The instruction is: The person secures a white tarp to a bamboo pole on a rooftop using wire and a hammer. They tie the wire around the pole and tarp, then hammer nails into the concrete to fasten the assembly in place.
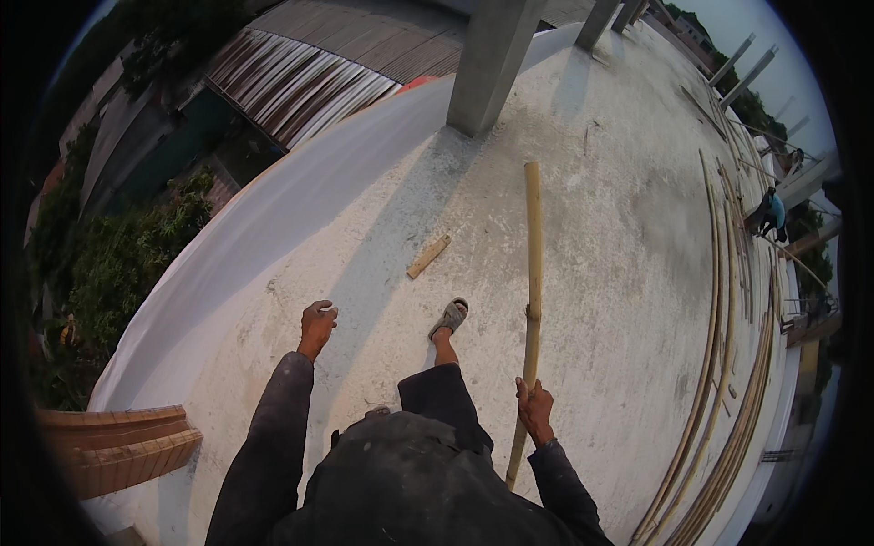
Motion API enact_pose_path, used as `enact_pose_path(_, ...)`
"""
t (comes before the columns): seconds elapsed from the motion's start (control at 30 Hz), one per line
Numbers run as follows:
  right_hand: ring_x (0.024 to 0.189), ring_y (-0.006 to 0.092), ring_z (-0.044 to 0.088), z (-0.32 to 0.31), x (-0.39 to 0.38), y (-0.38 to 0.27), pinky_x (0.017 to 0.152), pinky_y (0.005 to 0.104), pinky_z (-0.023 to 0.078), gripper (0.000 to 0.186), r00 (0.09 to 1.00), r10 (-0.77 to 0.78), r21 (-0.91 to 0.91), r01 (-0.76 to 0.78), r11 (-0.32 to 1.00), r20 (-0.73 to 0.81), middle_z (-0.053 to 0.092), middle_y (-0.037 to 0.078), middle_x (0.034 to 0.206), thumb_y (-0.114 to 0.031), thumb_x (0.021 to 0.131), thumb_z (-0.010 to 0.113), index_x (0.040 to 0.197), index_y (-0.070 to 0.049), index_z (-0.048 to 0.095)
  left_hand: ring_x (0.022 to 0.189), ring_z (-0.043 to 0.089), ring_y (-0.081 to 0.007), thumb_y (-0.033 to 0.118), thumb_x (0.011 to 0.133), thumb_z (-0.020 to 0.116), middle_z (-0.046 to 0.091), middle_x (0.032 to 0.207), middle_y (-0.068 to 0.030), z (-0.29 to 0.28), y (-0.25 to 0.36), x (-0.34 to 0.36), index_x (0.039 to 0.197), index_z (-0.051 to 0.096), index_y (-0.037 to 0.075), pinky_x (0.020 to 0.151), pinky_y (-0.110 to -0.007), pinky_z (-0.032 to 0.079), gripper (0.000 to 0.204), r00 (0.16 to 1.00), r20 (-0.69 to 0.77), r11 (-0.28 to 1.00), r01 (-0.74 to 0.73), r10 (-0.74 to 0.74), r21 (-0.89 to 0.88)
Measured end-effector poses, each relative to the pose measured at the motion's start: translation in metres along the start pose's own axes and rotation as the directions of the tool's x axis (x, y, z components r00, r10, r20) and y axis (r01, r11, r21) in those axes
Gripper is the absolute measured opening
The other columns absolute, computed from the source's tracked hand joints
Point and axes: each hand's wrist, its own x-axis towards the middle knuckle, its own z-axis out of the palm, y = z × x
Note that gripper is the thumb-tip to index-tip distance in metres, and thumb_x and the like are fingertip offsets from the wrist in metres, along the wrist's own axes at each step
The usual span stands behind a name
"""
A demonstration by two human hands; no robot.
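My right hand (536, 411) is wrapped round a bamboo pole (533, 264), gripping it below its middle. The pole slants up and away, and its lower end passes beside my body. On the left, my left hand (318, 328) hangs over the concrete with loosely bent fingers, holding nothing. The object nearest to it is a short piece of bamboo or wood (428, 257) lying on the concrete ahead. One sandalled foot (450, 318) is set forward between my hands; the other is mostly hidden by my clothing.
A square concrete column (487, 77) rises ahead at the edge of the slab (619, 364). Long bamboo poles (724, 318) lie along the right. Stacked bricks (127, 450) stand at lower left. Beyond the left edge are lower metal roofs (300, 82). A person (772, 214) is far right.
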Motion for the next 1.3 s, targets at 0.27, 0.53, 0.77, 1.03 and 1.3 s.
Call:
enact_pose_path(0.27,0.054,0.0420,0.063,-0.033,0.358,-0.012,0.053,0.0514,0.049,0.056,0.994,-0.002,-0.051,0.008,0.999,0.111,0.059,0.023,0.057,-0.050,0.102,0.057,0.084,0.003,0.063,0.062,0.063,-0.0167,0.017,0.089,0.073,0.070,0.085,-0.0118,0.140,0.051,0.119,0.129,0.059,-0.008,0.049,-0.030,0.047,0.049,0.909,0.065,0.872,0.414,-0.412,-0.261)
enact_pose_path(0.53,0.059,0.0405,0.065,-0.057,0.674,-0.080,0.057,0.0503,0.052,0.059,0.981,-0.028,-0.081,0.044,0.996,0.191,0.062,0.022,0.060,-0.053,0.101,0.056,0.083,0.003,0.062,0.076,0.069,-0.0215,0.023,0.088,0.073,0.072,0.088,-0.0149,0.189,0.046,0.188,0.114,0.070,-0.001,0.061,-0.036,0.055,0.036,0.991,0.077,0.993,0.109,-0.106,-0.038)
enact_pose_path(0.77,0.054,0.0414,0.065,-0.029,0.832,-0.134,0.051,0.0510,0.050,0.054,0.971,-0.133,-0.211,0.175,0.962,0.199,0.062,0.023,0.059,-0.051,0.101,0.058,0.085,0.001,0.062,0.057,0.064,-0.0201,0.017,0.085,0.075,0.069,0.080,-0.0106,0.214,0.180,0.425,0.109,0.069,0.000,0.049,-0.034,0.051,0.029,0.827,0.102,0.772,0.554,-0.552,-0.312)
enact_pose_path(1.03,0.054,0.0422,0.065,-0.006,0.968,-0.167,0.051,0.0521,0.051,0.055,0.933,-0.123,-0.279,0.224,0.934,0.338,0.063,0.022,0.058,-0.052,0.101,0.058,0.082,-0.001,0.061,0.077,0.073,-0.0327,0.027,0.087,0.072,0.074,0.079,-0.0213,0.266,0.433,0.780,0.093,0.077,-0.003,0.073,-0.045,0.055,0.031,0.998,-0.060,1.000,0.011,-0.011,0.009)
enact_pose_path(1.3,0.053,0.0434,0.064,0.032,1.150,-0.178,0.051,0.0525,0.051,0.054,0.872,-0.184,-0.303,0.345,0.888,0.453,0.062,0.024,0.057,-0.051,0.101,0.058,0.081,0.000,0.061,0.075,0.071,-0.0370,0.026,0.089,0.071,0.073,0.081,-0.0215,0.358,0.599,0.927,0.090,0.078,-0.001,0.075,-0.046,0.056,0.028,0.951,-0.192,0.945,-0.187,0.242,0.267)
